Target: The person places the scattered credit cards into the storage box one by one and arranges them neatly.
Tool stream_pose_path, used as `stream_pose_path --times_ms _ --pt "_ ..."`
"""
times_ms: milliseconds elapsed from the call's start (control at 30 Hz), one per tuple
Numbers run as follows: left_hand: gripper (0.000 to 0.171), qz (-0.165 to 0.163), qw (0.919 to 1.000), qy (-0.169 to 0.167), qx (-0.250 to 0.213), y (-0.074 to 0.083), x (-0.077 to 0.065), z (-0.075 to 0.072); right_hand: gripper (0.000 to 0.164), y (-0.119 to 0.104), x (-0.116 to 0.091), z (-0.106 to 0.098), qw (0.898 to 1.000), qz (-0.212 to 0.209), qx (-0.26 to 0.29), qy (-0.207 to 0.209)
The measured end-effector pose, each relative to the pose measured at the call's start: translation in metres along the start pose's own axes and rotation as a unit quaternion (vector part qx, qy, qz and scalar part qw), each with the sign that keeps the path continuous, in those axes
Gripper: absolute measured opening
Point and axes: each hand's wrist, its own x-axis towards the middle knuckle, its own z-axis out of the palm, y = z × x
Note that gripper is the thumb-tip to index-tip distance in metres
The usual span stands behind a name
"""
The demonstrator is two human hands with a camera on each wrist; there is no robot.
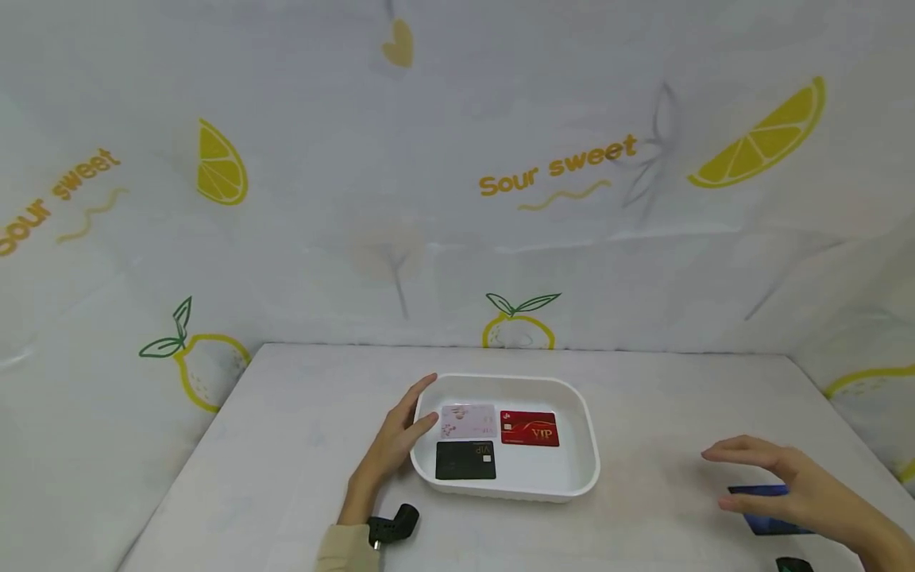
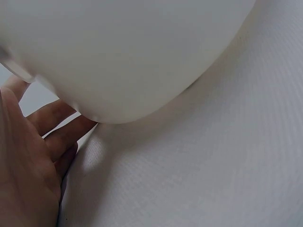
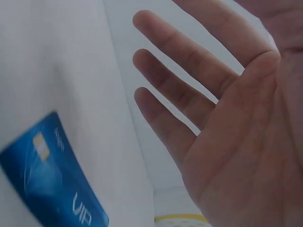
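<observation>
A white plastic tray [image 1: 529,475] with rounded corners stands near the middle of the table. Inside lie a pale pink floral card [image 1: 468,422], a red VIP card [image 1: 530,429] and a black VIP card [image 1: 465,461]. My left hand [image 1: 391,441] holds the tray's left side, thumb over the rim; in the left wrist view its fingers [image 2: 61,135] rest against the outer wall. Off to the right, my right hand [image 1: 808,485] hovers over a blue VIP card [image 3: 52,175] on the table, fingers spread and apart from the card. In the head view, that hand partly covers it.
White cloth covers the table [image 1: 286,445]. Behind it rises a pale backdrop [image 1: 357,159] printed with lemons and "Sour sweet" lettering. A black wrist device [image 1: 395,526] sits by the left sleeve [image 1: 349,548].
</observation>
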Motion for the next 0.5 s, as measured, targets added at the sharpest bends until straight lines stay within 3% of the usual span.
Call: stream_pose_path --times_ms 100,333,500 --pt "0.062 0.000 1.0000 0.000 0.002 0.000 0.000 0.000 0.045 0.008 -0.007 -0.002 1.000 0.019 -0.014 -0.010" --pt "0.062 -0.002 1.0000 0.007 0.002 -0.001 -0.001 0.000 0.035 0.023 -0.021 -0.010 0.991 0.110 -0.058 -0.048" --pt "0.062 0.005 1.0000 0.006 0.007 -0.001 0.000 0.001 0.047 0.030 -0.026 -0.012 0.977 0.180 -0.083 -0.084"
